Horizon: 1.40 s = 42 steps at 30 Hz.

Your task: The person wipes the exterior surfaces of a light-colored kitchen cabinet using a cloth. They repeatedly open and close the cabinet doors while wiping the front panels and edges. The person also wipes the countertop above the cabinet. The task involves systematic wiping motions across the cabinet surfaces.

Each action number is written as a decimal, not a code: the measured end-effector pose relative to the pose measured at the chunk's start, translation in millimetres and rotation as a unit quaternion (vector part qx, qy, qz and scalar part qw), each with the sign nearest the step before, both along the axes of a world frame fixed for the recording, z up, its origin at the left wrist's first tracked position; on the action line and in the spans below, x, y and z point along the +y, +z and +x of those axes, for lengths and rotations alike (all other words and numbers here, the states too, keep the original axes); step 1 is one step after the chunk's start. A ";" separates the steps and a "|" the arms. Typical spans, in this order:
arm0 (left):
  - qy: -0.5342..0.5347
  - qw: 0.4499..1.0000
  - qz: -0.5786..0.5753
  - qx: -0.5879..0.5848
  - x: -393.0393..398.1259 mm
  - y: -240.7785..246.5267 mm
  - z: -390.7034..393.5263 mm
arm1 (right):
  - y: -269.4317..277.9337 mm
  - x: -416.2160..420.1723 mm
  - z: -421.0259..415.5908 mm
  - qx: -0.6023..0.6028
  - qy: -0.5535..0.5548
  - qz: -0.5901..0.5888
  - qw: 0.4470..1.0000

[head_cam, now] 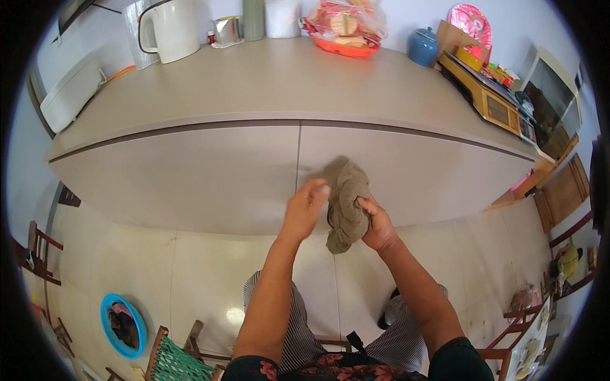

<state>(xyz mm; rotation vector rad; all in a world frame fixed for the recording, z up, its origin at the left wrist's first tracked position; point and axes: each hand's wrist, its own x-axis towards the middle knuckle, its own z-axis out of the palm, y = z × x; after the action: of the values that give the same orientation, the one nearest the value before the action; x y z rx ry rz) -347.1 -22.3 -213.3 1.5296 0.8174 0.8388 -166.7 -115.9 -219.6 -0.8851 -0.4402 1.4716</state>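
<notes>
A crumpled olive-brown cloth (347, 205) hangs in front of the light cabinet doors (214, 176). My right hand (379, 224) grips it from the right side, thumb pressed into the folds. Just left of the cloth is my left hand (307, 205), slightly blurred, its fingers bent and nothing seen in them. A gap shows between those fingers and the main bundle. Both hands are below the level of the countertop (267, 85).
Along the back of the counter stand a white jug (176, 33), a red basket (345, 46), a blue lidded jar (423, 46) and a weighing scale (491, 102). On the tiled floor, a blue basin (124, 350) holds dark cloth, near a green woven seat (178, 359).
</notes>
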 end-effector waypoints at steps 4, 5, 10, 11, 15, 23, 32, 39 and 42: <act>-0.046 0.985 0.169 -0.002 -46.0 -2.8 41.2 | 11.5 -16.9 8.5 0.113 -0.003 0.017 0.993; -0.044 0.988 0.150 -0.010 -54.2 2.8 50.4 | 16.4 -19.9 13.4 0.113 0.013 0.046 0.993; 0.034 0.992 0.042 -0.111 -40.9 -21.6 50.3 | 22.0 -51.8 21.5 -0.288 -0.055 0.057 0.954; 0.119 0.977 0.061 -0.168 -41.6 -25.7 40.2 | 12.9 -63.0 28.9 -0.445 -0.100 0.040 0.889; 0.368 0.847 0.359 -0.134 -2.3 7.7 2.5 | -58.4 -102.5 93.3 -0.364 -0.116 -0.215 0.899; 0.410 0.636 0.651 0.060 88.2 -72.5 33.2 | -14.8 -129.2 89.5 -0.289 -0.029 -0.155 0.944; 0.258 0.717 0.599 0.246 51.3 -217.0 4.0 | -23.4 -137.4 102.0 -0.275 -0.008 -0.147 0.950; 0.352 0.635 0.681 0.098 77.6 -25.4 28.5 | -19.1 -146.1 110.4 -0.250 -0.027 -0.152 0.956; 0.326 0.547 0.762 0.120 90.3 -50.7 28.6 | -18.1 -147.7 111.9 -0.259 -0.023 -0.145 0.955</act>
<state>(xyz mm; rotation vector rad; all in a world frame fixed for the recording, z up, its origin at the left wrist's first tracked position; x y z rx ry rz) -318.5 68.0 -264.0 2.9468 0.8152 2.3244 -54.8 -263.6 -237.8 -1.5207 -0.5891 1.2686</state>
